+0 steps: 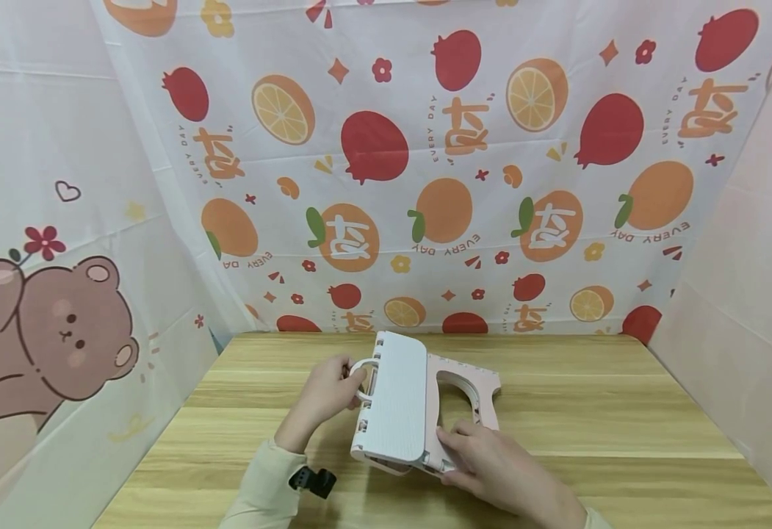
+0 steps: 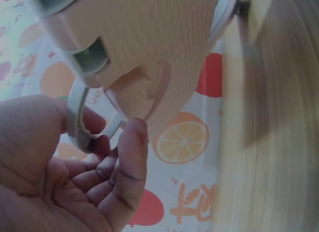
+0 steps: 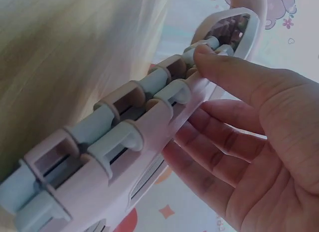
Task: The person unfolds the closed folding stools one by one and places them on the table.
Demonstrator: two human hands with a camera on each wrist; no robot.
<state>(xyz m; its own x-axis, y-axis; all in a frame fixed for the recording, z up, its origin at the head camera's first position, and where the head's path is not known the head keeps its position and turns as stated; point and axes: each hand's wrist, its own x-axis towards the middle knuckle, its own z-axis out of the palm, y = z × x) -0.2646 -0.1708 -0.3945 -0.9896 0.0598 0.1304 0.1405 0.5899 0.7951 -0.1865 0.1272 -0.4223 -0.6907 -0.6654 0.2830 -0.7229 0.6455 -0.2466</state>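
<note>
A folding step stool stands tilted on the table, with a white ribbed top (image 1: 395,400) and a pink leg panel (image 1: 432,419) spread out to the right. My left hand (image 1: 326,389) grips the white loop handle (image 2: 76,115) at the top's left edge, thumb and fingers curled about it. On the near right side, my right hand (image 1: 501,470) holds the leg panel's edge. The right wrist view shows its thumb over the hinged edge (image 3: 117,107) and the other fingers along the panel's face. Part of the stool's underside is hidden.
The stool is on a wood-grain table (image 1: 623,426). A white fruit-print curtain (image 1: 412,198) hangs behind the table's far edge, and a bear-print curtain (image 1: 75,316) hangs at the left. A black band (image 1: 313,481) circles the left sleeve.
</note>
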